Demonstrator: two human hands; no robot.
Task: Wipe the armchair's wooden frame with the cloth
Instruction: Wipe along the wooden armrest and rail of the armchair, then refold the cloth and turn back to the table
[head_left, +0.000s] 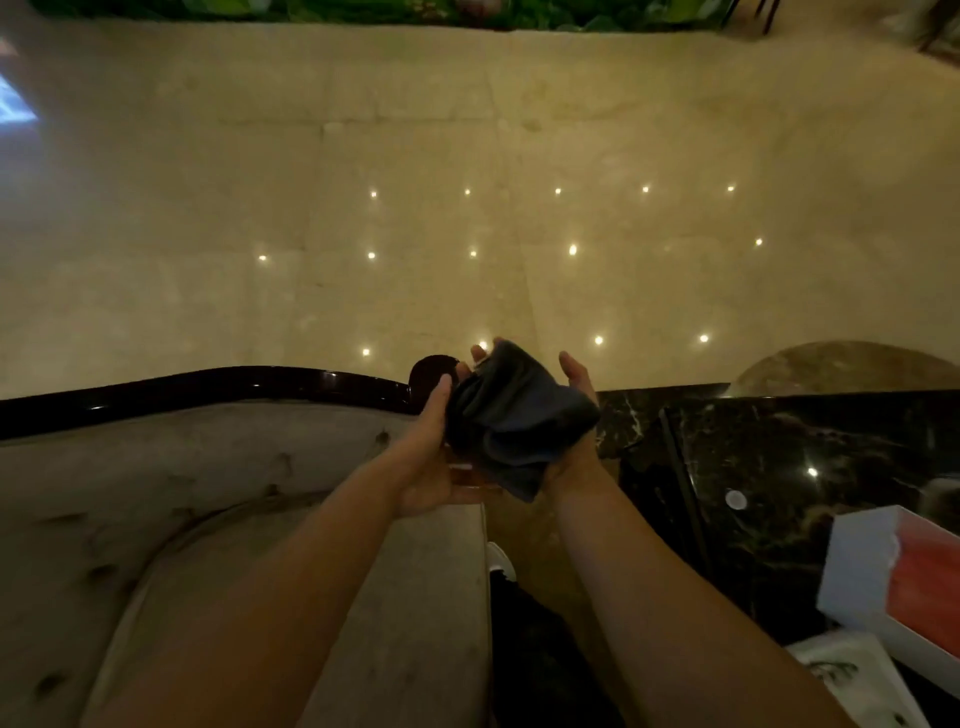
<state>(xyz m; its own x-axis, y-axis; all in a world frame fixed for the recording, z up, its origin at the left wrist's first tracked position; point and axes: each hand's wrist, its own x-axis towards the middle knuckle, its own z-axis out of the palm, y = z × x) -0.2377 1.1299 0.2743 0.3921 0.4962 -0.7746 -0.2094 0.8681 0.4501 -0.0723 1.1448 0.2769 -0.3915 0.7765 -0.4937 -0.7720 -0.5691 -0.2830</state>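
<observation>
A dark grey cloth (511, 421) lies bunched between both of my hands, above the right end of the armchair. My left hand (434, 457) cups its left side, thumb up along the fabric. My right hand (574, 382) supports it from the right, palm up, fingers spread. The armchair's dark glossy wooden frame (208, 387) runs along the top of the tufted beige backrest (156, 478) and ends in a rounded scroll (434, 371) just behind my left hand. The cloth is apart from the rail.
A black marble-topped table (779, 457) stands right of the chair, carrying a white and red box (904, 577) and papers (852, 675). A round stone tabletop (841, 366) lies further back. Polished beige floor (467, 182) stretches ahead to a planter (415, 10).
</observation>
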